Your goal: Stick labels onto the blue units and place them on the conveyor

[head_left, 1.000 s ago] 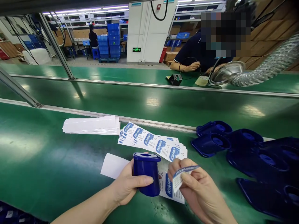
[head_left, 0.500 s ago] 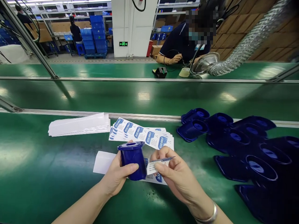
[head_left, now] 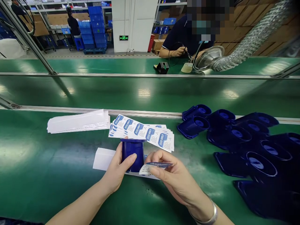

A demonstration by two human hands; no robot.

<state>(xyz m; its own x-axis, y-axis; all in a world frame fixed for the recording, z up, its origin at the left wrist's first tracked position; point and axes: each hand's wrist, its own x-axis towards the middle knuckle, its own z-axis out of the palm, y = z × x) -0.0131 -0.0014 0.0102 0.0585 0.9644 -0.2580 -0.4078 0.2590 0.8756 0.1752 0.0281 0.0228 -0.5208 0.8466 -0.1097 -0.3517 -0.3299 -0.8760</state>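
My left hand (head_left: 118, 168) is wrapped round a dark blue plastic housing (head_left: 133, 153), its flanged end up and the thumb across its front. In my right hand (head_left: 171, 175) a printed blue-and-white label (head_left: 146, 169) is pinched between thumb and fingers, its left edge close to the lower right of the housing. Whether label and housing touch, I cannot tell. Under both hands lies a label strip (head_left: 103, 158), partly hidden. Just beyond is a fanned stack of label sheets (head_left: 140, 131) with blue print.
White paper strips (head_left: 78, 122) are piled at left. Several more blue housings (head_left: 236, 134) cover the right side of the green table (head_left: 47, 175). Past the metal rail (head_left: 145, 76), a co-worker (head_left: 178, 40) works beside a silver exhaust hose (head_left: 253, 40).
The housing has turned more upright, so its top opening no longer shows. My right hand has brought the label left, nearer to the housing. The whole view has shifted slightly.
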